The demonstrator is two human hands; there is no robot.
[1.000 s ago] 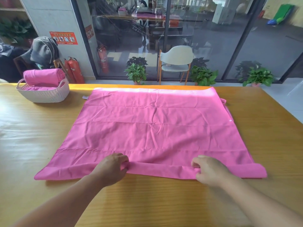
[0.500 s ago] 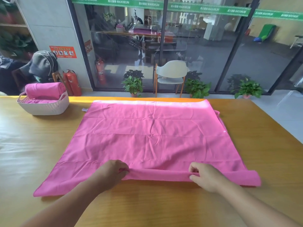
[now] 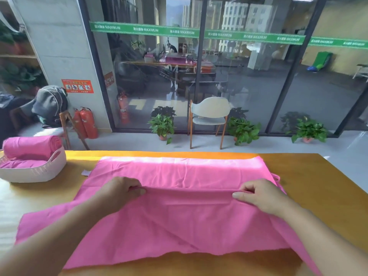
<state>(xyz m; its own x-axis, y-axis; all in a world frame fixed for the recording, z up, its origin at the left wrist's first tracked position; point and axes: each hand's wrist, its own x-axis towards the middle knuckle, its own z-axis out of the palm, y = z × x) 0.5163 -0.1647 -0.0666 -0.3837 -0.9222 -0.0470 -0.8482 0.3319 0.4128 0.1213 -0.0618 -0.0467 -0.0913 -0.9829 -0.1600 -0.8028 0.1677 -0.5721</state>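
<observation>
Left hand [image 3: 119,193] fingertips tucked inside towel [image 3: 179,218] fold

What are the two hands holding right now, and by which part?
The left hand and the right hand each pinch the large pink fabric cloth at the raised fold running across its middle.

Room over the table [image 3: 322,200] right of the pink cloth [image 3: 179,222]; white basket [image 3: 33,173] an obstacle far left.
</observation>
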